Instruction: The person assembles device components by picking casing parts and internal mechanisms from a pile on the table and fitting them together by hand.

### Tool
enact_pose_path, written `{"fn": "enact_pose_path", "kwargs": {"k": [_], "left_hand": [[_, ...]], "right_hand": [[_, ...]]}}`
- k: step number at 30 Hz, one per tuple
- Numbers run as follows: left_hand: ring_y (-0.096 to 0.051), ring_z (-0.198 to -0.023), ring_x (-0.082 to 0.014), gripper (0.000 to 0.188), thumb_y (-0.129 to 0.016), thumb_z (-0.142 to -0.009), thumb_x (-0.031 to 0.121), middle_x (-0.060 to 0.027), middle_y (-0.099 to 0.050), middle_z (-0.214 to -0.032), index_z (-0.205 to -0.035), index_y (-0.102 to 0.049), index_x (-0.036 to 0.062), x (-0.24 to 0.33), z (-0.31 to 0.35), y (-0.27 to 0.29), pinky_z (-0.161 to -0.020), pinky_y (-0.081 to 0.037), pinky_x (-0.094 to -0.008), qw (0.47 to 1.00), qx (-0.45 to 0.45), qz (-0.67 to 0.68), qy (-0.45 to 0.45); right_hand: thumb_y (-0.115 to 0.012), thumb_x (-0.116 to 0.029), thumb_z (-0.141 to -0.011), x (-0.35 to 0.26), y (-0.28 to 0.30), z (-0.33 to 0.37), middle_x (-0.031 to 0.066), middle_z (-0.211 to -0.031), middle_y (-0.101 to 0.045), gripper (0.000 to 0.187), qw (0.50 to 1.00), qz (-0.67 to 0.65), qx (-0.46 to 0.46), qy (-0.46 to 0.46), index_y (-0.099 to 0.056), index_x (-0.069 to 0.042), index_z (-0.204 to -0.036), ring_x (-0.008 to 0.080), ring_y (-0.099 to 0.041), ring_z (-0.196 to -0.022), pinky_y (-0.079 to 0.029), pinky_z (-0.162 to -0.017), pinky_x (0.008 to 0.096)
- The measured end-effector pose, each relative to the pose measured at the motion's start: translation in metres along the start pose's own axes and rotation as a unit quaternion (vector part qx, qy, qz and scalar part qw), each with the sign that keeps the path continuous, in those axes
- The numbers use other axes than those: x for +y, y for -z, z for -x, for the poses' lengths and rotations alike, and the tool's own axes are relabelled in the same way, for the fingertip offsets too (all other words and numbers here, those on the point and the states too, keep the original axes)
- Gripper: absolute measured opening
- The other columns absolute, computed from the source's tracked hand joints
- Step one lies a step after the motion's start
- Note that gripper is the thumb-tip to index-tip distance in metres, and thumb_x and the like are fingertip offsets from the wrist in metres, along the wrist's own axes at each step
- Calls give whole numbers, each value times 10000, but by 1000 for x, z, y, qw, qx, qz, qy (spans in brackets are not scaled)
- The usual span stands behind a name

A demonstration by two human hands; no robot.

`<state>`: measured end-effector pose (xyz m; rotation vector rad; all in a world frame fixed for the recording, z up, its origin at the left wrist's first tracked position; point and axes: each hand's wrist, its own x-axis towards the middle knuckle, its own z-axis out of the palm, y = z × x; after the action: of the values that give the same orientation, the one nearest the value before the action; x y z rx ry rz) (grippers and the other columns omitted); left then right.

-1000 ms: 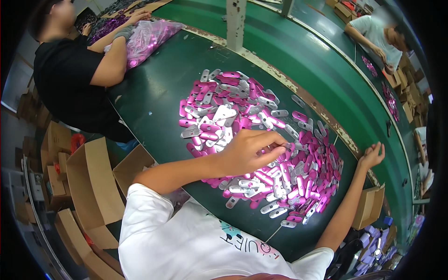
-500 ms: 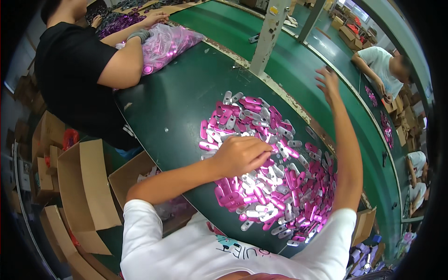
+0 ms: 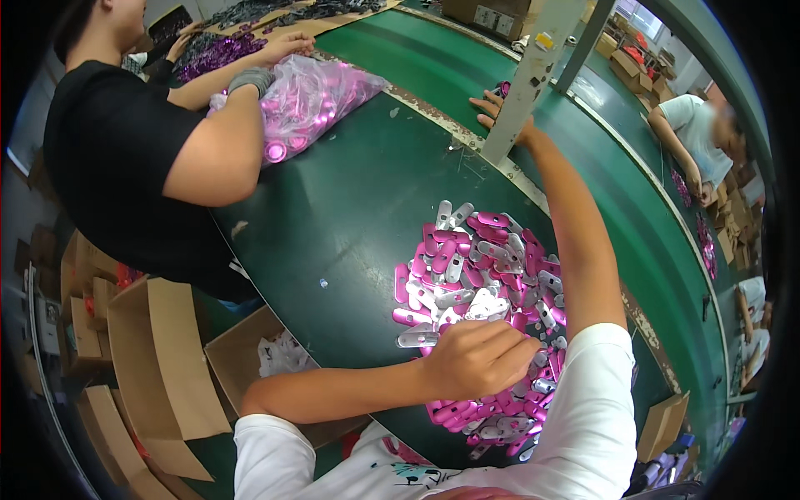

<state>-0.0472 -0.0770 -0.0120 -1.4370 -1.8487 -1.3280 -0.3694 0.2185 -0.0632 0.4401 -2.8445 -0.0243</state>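
Note:
A heap of small oblong metal-looking pieces, pink and silver with rounded ends (image 3: 450, 250), lies on the dark green table (image 3: 333, 225) in front of me. My left hand (image 3: 483, 358) is over the near part of this heap, its fingers curled closed; what they hold, if anything, is hidden. My right hand (image 3: 498, 112) reaches far forward over the green conveyor belt, partly behind the metal post. Its visible fingers are spread, and a small dark and pink thing (image 3: 502, 87) lies just beyond them.
A chipped white metal post (image 3: 533, 83) rises at the belt's edge. At left a co-worker in black (image 3: 125, 158) leans over a plastic bag of pink pieces (image 3: 312, 104). Open cardboard boxes (image 3: 158, 358) stand lower left. Another person (image 3: 692, 133) sits across the belt.
My right hand has reached farther forward and left along the belt, passing behind the post. My left hand has moved nearer to me over the heap, still closed. The view has shifted.

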Motion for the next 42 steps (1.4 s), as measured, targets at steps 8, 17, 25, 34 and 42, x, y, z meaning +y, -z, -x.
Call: {"fn": "enact_pose_path", "kwargs": {"k": [8, 17, 25, 34, 42], "left_hand": [[-563, -528, -167, 127, -705, -694, 36, -53, -580, -649, -806, -644, 29, 2, -6, -4, -460, -455, -287, 1000, -20, 11, 6], [-670, -697, -115, 81, -636, -851, 24, -93, -681, -777, -908, -637, -34, -2, -8, 3, -598, -543, -245, 942, -46, 208, 260], [-673, -791, -161, 126, -563, -933, 98, -111, -665, -871, -935, -577, -28, 4, -25, -10, -670, -554, -241, 779, -63, 439, 444], [-688, -794, -194, 242, -599, -915, 177, -161, -671, -939, -1013, -614, -44, 66, -37, -70, -728, -576, -247, 630, -197, 519, 543], [-697, -786, -227, 253, -521, -953, 140, -180, -669, -932, -1033, -607, -83, 70, -21, -81, -750, -591, -283, 626, -258, 503, 537]], "right_hand": [[-541, -468, -890, 46, -12, 22, 192, -872, -659, 421, 970, 23, 88, -225, -636, -58, -886, 372, -640, -866, -495, -763, 458], [-662, -253, -843, 41, 87, 144, 110, -808, -630, 252, 825, -305, -78, -470, -522, -44, -864, 240, -640, -691, -480, -527, 407], [-515, -112, -915, -41, 168, 314, 166, -1009, -630, 209, 529, -759, 55, -376, -485, -21, -1102, 137, -544, -534, -494, -482, 231], [-444, -258, -967, -161, 223, 449, 168, -890, -593, 223, 592, -764, 206, -154, -401, -64, -1068, 18, -300, -405, -226, -386, 171], [-459, -360, -983, -197, 231, 437, 26, -804, -545, 596, 715, -574, 268, -296, -224, -81, -1454, 17, -314, -495, -212, -443, 149]]}}
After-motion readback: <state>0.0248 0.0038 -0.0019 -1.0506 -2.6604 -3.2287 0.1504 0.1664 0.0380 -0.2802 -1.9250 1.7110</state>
